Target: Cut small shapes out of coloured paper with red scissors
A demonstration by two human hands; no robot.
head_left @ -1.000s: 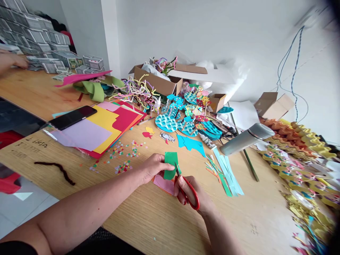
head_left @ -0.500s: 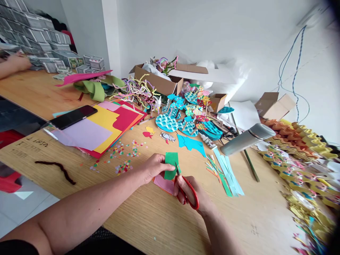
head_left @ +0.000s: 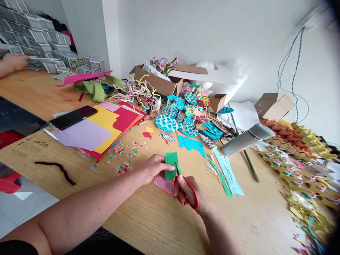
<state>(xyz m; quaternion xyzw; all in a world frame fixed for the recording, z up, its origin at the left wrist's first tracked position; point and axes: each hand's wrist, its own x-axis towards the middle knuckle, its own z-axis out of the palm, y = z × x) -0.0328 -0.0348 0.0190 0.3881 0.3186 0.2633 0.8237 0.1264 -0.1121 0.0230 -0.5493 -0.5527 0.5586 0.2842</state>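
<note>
My left hand [head_left: 154, 168] pinches a small piece of green paper [head_left: 170, 161] by its left side, thumb on top. Red-handled scissors [head_left: 193, 193] sit in my right hand [head_left: 195, 189], fingers through the loops. Their blades lie at the right edge of the green paper, where a narrow flap stands apart from the rest. Under my hands, a pink paper [head_left: 164, 185] with a drawn curved line lies on the table with an orange edge beneath it. Left of my left hand, small coloured paper dots [head_left: 123, 167] are scattered.
Coloured paper sheets [head_left: 82, 132] and a black phone [head_left: 74, 117] lie at left. A grey thermos [head_left: 247, 139], paper strips [head_left: 228, 173] and blue paper scraps [head_left: 191, 145] are at right. Fish crafts and pipe cleaners [head_left: 135, 88] fill the back. Another person's hand [head_left: 16, 62] is at far left.
My hands and the scissors stay almost in place; the cut flap at the green paper's right edge looks slightly wider. The other person's hand has shifted a little left.
</note>
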